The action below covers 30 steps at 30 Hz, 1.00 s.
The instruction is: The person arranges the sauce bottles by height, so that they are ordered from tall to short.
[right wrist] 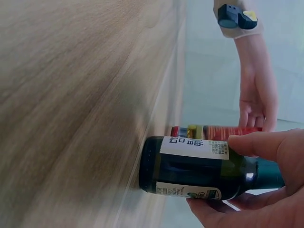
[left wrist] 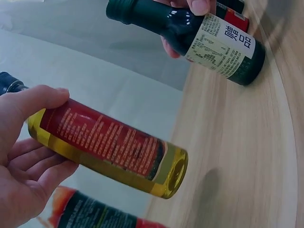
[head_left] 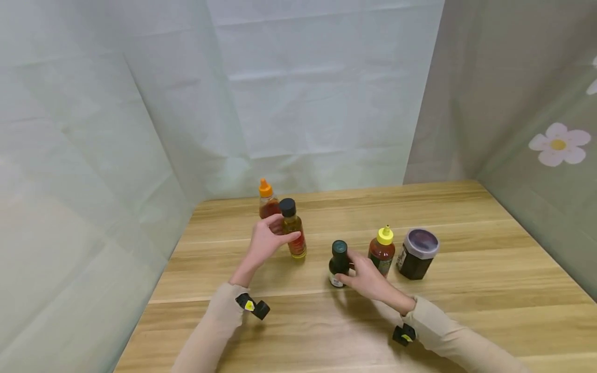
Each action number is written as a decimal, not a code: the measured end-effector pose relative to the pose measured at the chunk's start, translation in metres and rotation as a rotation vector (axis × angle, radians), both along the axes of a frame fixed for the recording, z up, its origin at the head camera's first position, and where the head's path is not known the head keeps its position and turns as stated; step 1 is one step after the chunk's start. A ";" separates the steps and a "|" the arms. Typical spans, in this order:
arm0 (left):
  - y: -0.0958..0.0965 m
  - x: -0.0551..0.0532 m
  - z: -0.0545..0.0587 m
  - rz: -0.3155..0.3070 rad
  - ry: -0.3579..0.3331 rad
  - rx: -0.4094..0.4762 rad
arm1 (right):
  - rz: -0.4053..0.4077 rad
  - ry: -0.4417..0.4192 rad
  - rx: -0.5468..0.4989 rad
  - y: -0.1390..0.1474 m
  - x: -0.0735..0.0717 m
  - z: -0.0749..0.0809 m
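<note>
Grips the oil bottle [left wrist: 114,140] in the left hand [head_left: 267,241], with thumb on one side and fingers on the other, near the top; has its black cap [head_left: 287,207] above this grip and most of its red label [left wrist: 107,137] below. Grasps the dark green bottle [right wrist: 194,171] in the right hand [head_left: 366,278], likewise between thumb and fingers, with its base below this grip. Cannot tell about contact between either held base and the wooden tabletop [head_left: 280,342]. Has the orange-capped bottle [head_left: 269,209] just behind the left grip, partly hidden, the yellow-capped bottle [head_left: 381,251] just right of the right grip, and a dark jar [head_left: 414,263] farther right, beside the yellow-capped bottle.
</note>
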<state>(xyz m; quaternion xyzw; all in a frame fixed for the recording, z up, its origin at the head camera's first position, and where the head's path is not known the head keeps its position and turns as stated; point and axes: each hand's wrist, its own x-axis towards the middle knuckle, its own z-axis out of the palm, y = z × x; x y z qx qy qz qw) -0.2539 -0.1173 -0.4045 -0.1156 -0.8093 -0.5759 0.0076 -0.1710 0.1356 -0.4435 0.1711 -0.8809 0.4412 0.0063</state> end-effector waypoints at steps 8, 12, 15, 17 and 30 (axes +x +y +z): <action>0.018 -0.014 -0.005 0.030 0.019 0.017 | -0.008 0.001 0.004 -0.001 0.000 0.001; 0.027 -0.021 -0.009 0.033 0.035 0.019 | -0.006 0.006 -0.005 0.000 0.000 0.000; 0.033 -0.025 -0.011 0.043 0.047 0.023 | 0.000 0.005 -0.010 0.000 0.000 0.000; 0.036 -0.027 -0.013 0.049 0.055 0.027 | 0.005 0.002 -0.014 0.000 0.000 -0.001; 0.050 -0.043 -0.022 0.130 0.091 -0.023 | 0.004 0.016 -0.009 0.001 -0.001 -0.002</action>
